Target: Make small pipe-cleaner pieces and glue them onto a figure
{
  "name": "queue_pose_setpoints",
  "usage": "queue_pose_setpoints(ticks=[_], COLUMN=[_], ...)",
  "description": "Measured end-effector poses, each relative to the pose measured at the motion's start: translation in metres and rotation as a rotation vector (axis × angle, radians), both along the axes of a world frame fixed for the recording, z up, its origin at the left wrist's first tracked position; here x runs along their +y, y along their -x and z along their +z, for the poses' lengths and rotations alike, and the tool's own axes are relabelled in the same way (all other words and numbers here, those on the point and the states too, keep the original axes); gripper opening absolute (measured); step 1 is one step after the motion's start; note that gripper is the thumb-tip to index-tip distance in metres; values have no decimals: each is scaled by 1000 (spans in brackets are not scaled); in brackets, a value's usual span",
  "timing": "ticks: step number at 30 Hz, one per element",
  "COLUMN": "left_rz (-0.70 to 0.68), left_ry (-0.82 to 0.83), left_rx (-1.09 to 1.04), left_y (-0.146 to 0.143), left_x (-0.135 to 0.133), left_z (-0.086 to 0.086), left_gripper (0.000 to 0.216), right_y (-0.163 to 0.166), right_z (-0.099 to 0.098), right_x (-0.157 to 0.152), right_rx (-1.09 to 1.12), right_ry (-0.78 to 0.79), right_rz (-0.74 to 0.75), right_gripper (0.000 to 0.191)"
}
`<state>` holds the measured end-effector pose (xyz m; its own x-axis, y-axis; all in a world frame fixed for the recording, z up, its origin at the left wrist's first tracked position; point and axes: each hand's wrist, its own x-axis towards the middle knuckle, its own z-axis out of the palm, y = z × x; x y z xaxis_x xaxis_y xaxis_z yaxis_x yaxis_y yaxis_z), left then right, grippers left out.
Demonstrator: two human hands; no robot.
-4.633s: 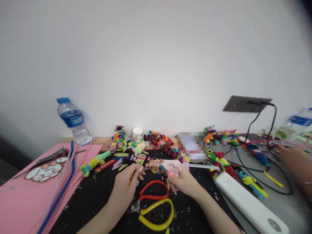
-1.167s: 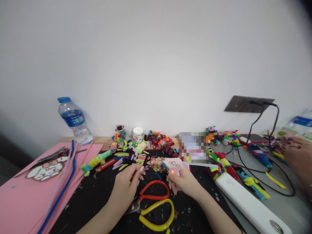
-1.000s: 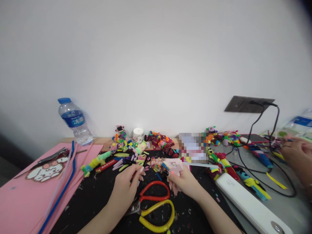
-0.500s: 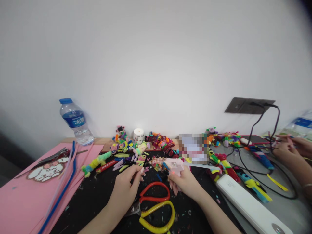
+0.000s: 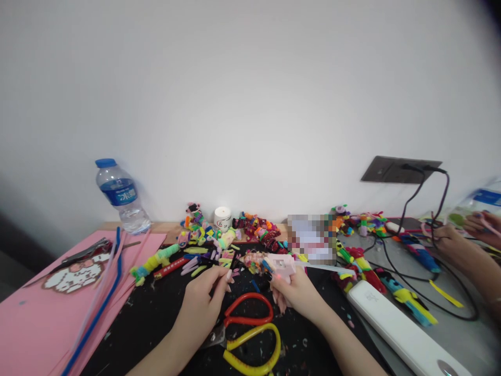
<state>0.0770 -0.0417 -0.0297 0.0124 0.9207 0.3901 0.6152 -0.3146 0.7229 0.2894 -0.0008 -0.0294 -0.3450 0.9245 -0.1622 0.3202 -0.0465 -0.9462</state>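
My right hand (image 5: 299,295) is wrapped round a pale pink hot glue gun (image 5: 282,264), its small light glowing red and its nozzle turned left. A whitish glue stick (image 5: 323,267) runs out of its back end. Left of the nozzle, my left hand (image 5: 203,295) is closed in a pinch, with a thin black piece (image 5: 234,259) rising at the fingertips; its kind is too small to make out. Between my forearms lie scissors (image 5: 250,319) with one red and one yellow handle, blades partly under my left wrist.
Several fuzzy pipe-cleaner figures (image 5: 258,230) line the wall beside a white paper cup (image 5: 223,219). Pink sheets (image 5: 35,324) and a water bottle (image 5: 119,193) are on the left. A long white device (image 5: 403,329), black cables (image 5: 391,277) and another person's hands (image 5: 450,243) are on the right.
My two hands and the glue gun stay almost still. At the far right, the other person's hands have moved apart, with a pink strand showing in them.
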Motion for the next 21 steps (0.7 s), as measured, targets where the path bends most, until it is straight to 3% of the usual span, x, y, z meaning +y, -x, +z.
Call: queue_pose_setpoints(ticks=[21], left_rz=[-6], left_ry=[6], left_rx=[-19], left_y=[0], left_x=[0], left_z=[0], left_gripper=[19], right_y=[-4], right_z=[-8], right_x=[3], right_rx=[-14], right_ry=[-29], right_rz=[-26], right_gripper=[24])
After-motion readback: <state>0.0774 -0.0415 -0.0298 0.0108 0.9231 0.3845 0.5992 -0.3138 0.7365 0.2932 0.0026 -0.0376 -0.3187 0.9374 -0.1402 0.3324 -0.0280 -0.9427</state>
